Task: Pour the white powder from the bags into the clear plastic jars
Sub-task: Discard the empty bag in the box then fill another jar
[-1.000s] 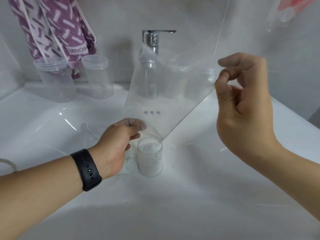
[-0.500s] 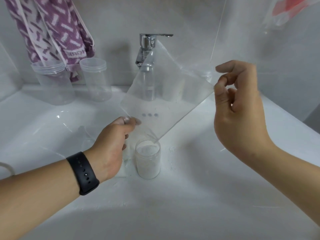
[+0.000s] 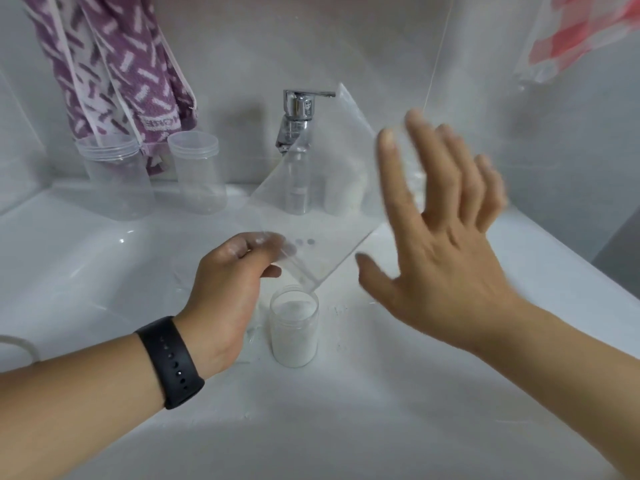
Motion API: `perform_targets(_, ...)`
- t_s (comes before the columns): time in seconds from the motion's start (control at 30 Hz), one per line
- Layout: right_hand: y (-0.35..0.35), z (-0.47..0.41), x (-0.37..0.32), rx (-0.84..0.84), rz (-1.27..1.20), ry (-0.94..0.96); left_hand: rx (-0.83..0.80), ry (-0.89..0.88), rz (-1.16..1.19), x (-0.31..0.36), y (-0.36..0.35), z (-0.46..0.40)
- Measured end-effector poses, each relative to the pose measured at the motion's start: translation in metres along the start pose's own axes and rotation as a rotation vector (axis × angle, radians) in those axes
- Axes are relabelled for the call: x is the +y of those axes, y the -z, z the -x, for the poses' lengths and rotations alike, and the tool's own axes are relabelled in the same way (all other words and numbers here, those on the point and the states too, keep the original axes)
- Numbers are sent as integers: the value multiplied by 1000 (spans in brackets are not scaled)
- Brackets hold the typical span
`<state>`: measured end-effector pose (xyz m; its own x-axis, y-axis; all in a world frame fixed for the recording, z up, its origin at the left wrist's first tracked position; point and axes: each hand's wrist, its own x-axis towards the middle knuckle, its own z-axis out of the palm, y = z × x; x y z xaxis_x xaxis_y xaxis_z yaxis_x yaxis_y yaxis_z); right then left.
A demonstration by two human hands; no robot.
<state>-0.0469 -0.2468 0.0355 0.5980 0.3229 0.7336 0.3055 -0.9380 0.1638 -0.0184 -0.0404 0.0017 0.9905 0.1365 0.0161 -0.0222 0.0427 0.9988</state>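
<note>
Pinching the low corner of a clear bag [image 3: 322, 216], the left hand [image 3: 228, 289] holds it tilted over an open jar [image 3: 294, 327], corner tip just above the jar's far right rim. Jar sits upright in the white sink [image 3: 104, 271], centre, filled most of the way with white powder [image 3: 293, 308]; spilled powder specks lie on the sink beside it. Bag looks nearly empty, with a faint dusty film inside. Right hand [image 3: 446, 244] is spread wide, fingers apart, empty, motion-blurred, just right of the bag; whether it touches the bag is unclear. Black band [image 3: 169, 362] on left wrist. Two empty jars [image 3: 197, 174] stand on the far left ledge under a purple towel [image 3: 117, 71]. Chrome tap [image 3: 298, 112] at far centre, partly behind the bag.
</note>
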Motion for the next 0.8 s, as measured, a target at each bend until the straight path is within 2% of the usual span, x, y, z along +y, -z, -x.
perform_targets(0.1, -12, 11, 6, -296, -26, 235, -15, -37, -21, 1, -1, 3)
perform_targets(0.17, -23, 11, 11, -375, -24, 226, -39, -61, -49, 2, -2, 5)
perform_targets(0.33, -31, 1, 18, -195, -66, 150, -124, -56, -44, 3, -4, 8)
perform_targets(0.43, -38, 2, 22, -141, -123, 192, -188, -53, -14, 2, -7, 10)
perform_targets(0.5, -40, 1, 25, -137, -196, 171, -167, -50, 71, 3, -7, 9)
perform_targets(0.57, -38, 2, 26, -162, -404, 10, -94, -78, 129, 2, -5, 5)
perform_targets(0.67, -25, 2, 21, -245, -963, -436, -44, -198, 34, -1, -1, -2)
perform_targets(0.73, -18, 2, 16, -288, -1283, -595, -171, -222, -2, -4, -1, -2)
perform_targets(0.8, -14, 0, 12, -359, -1506, -666, -369, -170, 5, -5, -2, 3)
